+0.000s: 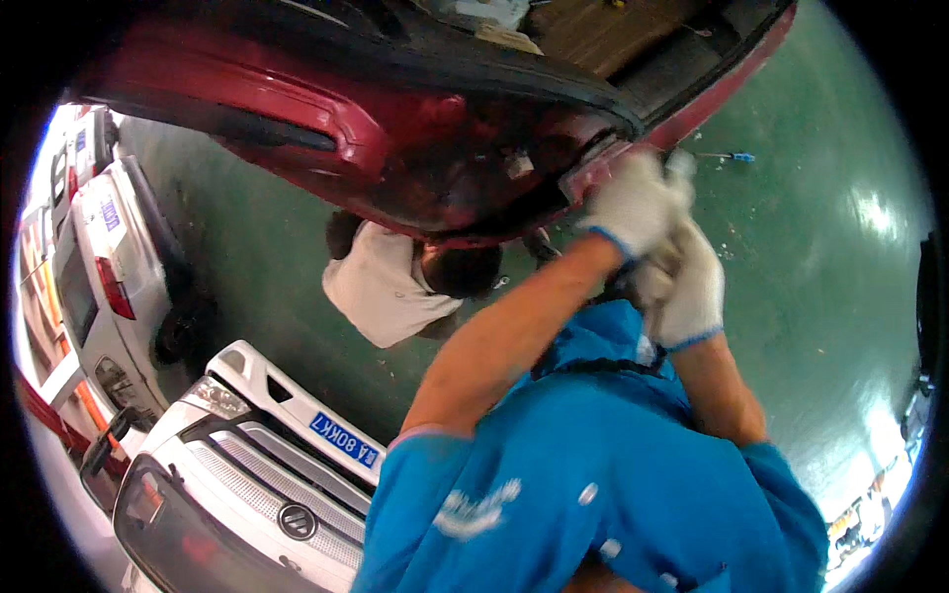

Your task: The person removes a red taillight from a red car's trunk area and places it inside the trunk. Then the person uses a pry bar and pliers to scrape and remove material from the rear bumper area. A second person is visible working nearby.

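Both my hands wear white knit gloves with blue cuffs and are close together at the corner of a red car body (682,124). My left hand (631,206) is beside the torn, bent edge of the red panel (593,170); its fingers are smeared by motion. A pale blurred shape (680,163) shows just past its fingers, too unclear to name. Just below and to the right, my right hand (695,282) has its fingers curled in; what they hold, if anything, is hidden.
A person in a light shirt (381,287) crouches under the red car's bumper (415,178). On the green floor lies a blue-handled screwdriver (739,156). A white vehicle (267,474) stands at the lower left, with another white car (114,267) behind.
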